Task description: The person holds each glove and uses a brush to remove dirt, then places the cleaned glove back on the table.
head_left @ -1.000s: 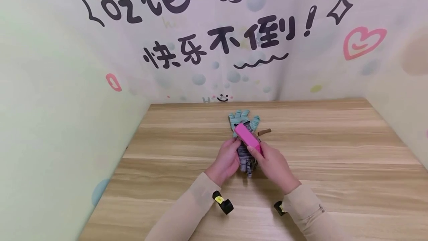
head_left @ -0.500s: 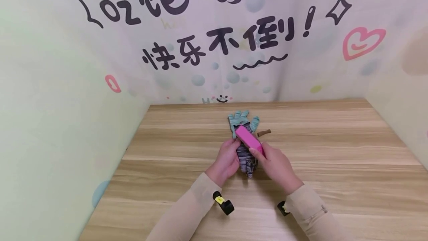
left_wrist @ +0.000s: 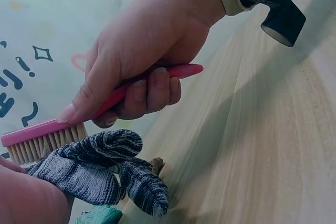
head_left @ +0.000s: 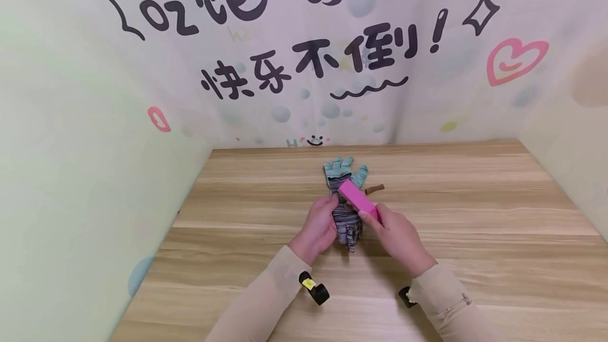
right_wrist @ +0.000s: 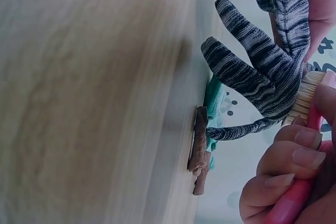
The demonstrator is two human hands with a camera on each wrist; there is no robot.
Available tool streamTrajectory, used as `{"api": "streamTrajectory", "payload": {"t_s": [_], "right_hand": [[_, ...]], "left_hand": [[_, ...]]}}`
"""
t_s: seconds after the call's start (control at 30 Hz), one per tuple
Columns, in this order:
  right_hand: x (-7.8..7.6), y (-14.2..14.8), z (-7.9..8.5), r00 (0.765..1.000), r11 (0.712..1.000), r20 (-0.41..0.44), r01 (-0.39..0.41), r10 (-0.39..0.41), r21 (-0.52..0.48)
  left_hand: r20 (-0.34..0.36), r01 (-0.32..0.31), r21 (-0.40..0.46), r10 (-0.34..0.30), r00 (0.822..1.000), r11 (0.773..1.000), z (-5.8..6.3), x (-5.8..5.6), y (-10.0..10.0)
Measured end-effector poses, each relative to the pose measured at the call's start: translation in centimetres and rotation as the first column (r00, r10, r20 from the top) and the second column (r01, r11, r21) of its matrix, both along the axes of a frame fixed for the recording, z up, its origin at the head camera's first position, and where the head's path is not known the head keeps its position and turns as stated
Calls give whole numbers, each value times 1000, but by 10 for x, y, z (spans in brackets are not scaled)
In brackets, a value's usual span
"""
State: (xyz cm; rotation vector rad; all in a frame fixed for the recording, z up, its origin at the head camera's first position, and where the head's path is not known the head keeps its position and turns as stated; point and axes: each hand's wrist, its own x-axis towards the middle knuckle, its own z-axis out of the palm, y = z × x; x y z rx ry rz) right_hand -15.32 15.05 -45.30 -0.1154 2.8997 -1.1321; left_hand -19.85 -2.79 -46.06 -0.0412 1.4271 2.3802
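Observation:
My left hand (head_left: 317, 228) grips a grey-black striped knit glove (head_left: 348, 220) near its cuff, thumb on top. The glove's fingers hang down toward me in the head view and spread out in the right wrist view. My right hand (head_left: 398, 236) holds a pink brush (head_left: 357, 198) by its handle, thumb along the back. The pale bristles (left_wrist: 37, 148) meet the knit close to the left hand in the left wrist view. Behind the striped glove lies a teal glove (head_left: 336, 168), its fingers pointing away from me and its lower part hidden.
A knobbly brown stick-like piece (head_left: 375, 189) lies on the wooden table (head_left: 475, 215), right of the teal glove. A printed white cloth wall (head_left: 266, 115) rises at the table's back edge, with pale walls on both sides. Black camera mounts (head_left: 315, 289) stick out from the wrists.
The brush has slid a little to the right and toward me over the glove, with the right hand. The left hand and striped glove have shifted slightly left.

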Motion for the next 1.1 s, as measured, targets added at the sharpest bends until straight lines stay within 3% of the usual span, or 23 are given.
{"api": "streamTrajectory", "payload": {"t_s": [0.33, 0.5, 0.87, 1.1], "right_hand": [[0, 3, -1, 1000, 1000, -2, 6, -6, -4], [2, 4, 2, 1000, 999, 13, 16, -15, -44], [0, -11, 12, 999, 994, -44, 8, -12, -106], [0, -21, 12, 998, 996, -57, -27, 22, -85]], "left_hand": [[9, -15, -3, 15, 1000, 1000, -1, 0, 0], [-16, 4, -14, -5, 1000, 1000, -2, 2, -1], [-60, -7, -69, 3, 998, 998, -4, 1, 8], [-12, -35, -30, 34, 999, 999, -2, 4, 15]]}}
